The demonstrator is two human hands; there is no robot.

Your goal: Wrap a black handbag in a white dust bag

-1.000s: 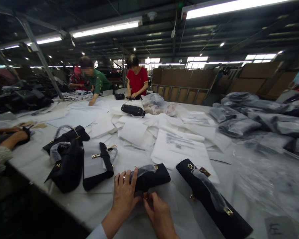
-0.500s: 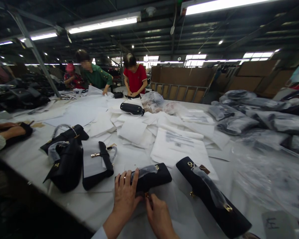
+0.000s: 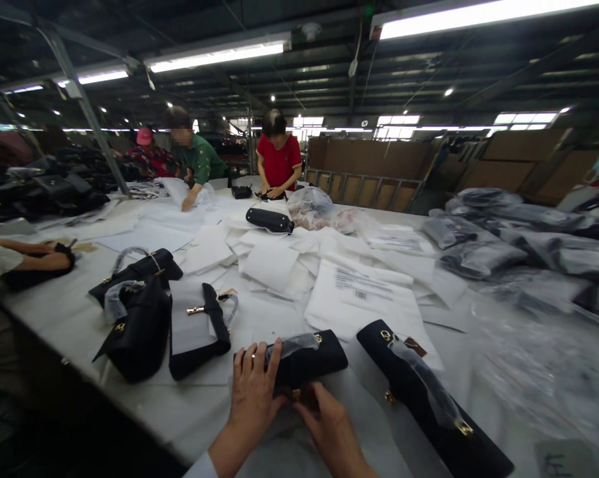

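Note:
A small black handbag (image 3: 312,360) lies on the white table (image 3: 65,315) right in front of me, its handle wrapped in clear film. My left hand (image 3: 254,388) lies flat over the bag's left end and presses it down. My right hand (image 3: 329,425) is at the bag's near edge with its fingers pinched on a small gold fitting there. A longer black bag (image 3: 429,405) with gold hardware and a film-wrapped strap lies just to the right.
Three more black bags (image 3: 140,325) lie at my left. White dust bags (image 3: 364,295) and paper sheets cover the table's middle. Plastic-wrapped bags (image 3: 483,255) pile up at right. A co-worker's arm (image 3: 35,259) rests at left; other people work at the far end.
My right hand has shifted slightly forward against the bag's near edge. The person in green at the far end has bent over the table again.

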